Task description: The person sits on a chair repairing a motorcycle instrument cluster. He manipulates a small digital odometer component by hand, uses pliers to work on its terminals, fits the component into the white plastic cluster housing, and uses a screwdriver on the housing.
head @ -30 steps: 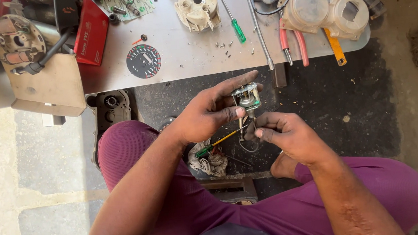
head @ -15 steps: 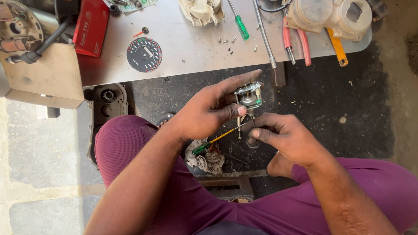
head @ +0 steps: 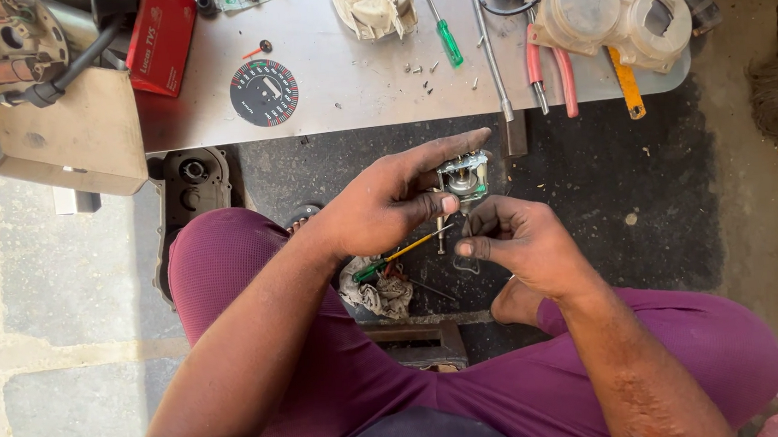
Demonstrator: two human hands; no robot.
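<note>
Metal glints at the middle of the frame, where we hold a small gauge mechanism (head: 464, 177) between both hands, above the dark floor mat (head: 646, 189). Our left hand (head: 388, 205) curls around it from the left, thumb pressed to its side and fingers stretched over the top. Our right hand (head: 511, 241) is closed into a pinch just below it, fingertips on its lower edge; what they grip is too small to tell. A thin yellow-shafted screwdriver (head: 401, 253) lies across under the left hand.

Along the top, the grey metal sheet (head: 341, 83) carries two clear plastic covers (head: 618, 15) at upper right, both with nothing visible inside, one cream housing (head: 374, 0), one round dial face (head: 264, 92), one green-handled screwdriver (head: 444, 34), one pair of red-handled pliers (head: 549, 72) and a red box (head: 162, 37). A rag (head: 378, 291) lies by our knee.
</note>
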